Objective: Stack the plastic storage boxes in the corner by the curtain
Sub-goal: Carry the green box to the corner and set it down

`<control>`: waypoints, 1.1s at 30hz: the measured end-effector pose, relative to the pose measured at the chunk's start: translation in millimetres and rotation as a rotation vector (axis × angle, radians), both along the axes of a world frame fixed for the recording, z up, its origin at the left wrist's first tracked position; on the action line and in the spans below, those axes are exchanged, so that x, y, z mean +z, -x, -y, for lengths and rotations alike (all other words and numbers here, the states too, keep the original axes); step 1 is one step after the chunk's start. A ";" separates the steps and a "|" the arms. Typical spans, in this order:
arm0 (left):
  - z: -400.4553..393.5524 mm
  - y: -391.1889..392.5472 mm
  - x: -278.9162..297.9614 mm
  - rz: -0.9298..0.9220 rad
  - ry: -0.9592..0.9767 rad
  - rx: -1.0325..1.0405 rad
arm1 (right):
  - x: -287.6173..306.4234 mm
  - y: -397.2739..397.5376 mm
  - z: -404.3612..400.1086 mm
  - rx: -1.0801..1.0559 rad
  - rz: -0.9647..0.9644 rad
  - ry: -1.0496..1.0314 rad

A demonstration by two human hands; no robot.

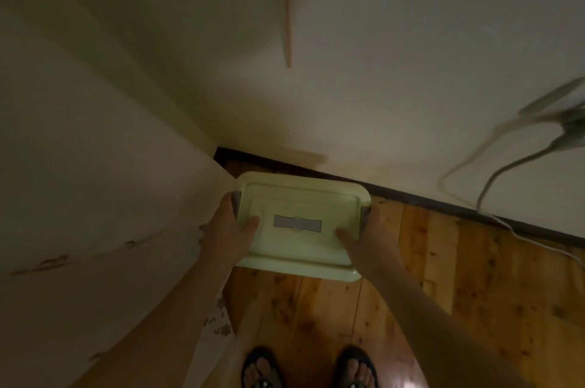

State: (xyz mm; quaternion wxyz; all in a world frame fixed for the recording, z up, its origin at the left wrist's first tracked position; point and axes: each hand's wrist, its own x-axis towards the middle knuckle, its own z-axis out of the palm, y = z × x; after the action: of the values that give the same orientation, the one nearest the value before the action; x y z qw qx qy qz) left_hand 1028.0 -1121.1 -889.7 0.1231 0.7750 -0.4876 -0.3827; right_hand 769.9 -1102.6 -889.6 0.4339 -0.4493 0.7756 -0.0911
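In the head view we see the pale plastic storage box (pixel 300 226) held over the wooden floor (pixel 443 276) near the corner, just beside the left wall (pixel 95 197) and close to the dark baseboard (pixel 443 200). Our left hand (pixel 229 229) and right hand (pixel 368 238) are clamped on its 2 short ends, thumbs lying on the lid. A white cable (pixel 493 178) hangs on the right wall, and 2 sandalled feet (pixel 310 368) stand below.

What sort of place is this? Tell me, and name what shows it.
Probably a room corner in a home. Two pale plastered walls meet over a wooden plank floor with a dark skirting board. A white cable hangs on the right wall, and the person wears sandals, holding a lidded plastic storage box.
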 end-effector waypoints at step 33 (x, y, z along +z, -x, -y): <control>69.5 -11.6 -251.5 0.030 0.148 -0.123 | -232.1 -5.2 34.4 0.025 -0.063 0.159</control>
State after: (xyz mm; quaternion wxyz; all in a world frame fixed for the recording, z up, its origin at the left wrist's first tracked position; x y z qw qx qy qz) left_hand 1039.6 -1190.7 -1141.2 0.1492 0.7382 -0.5629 -0.3405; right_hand 775.1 -1137.0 -1121.6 0.3734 -0.4946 0.7735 -0.1328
